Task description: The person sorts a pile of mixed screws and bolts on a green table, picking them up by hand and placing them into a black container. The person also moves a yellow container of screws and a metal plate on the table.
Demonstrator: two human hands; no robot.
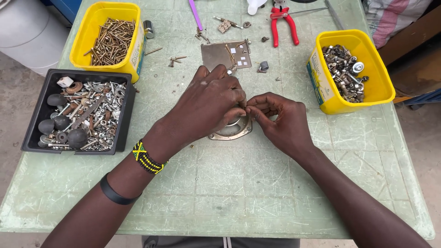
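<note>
metal round plate (pixel 232 130) lies on the green table (pixel 239 183), half under the left hand (pixel 209 103). the right hand (pixel 280 117) meets it fingertip to fingertip, both pinching something too small to identify. best done with wrists braced and 2 hands close.

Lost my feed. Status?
Left hand and right hand pinched together over round metal plate. Pinched item too small to tell. Nothing in the way.

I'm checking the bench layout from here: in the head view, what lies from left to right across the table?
Black tray of mixed hardware → yellow tub of screws → left hand → right hand → yellow tub of nuts and bolts.
</note>
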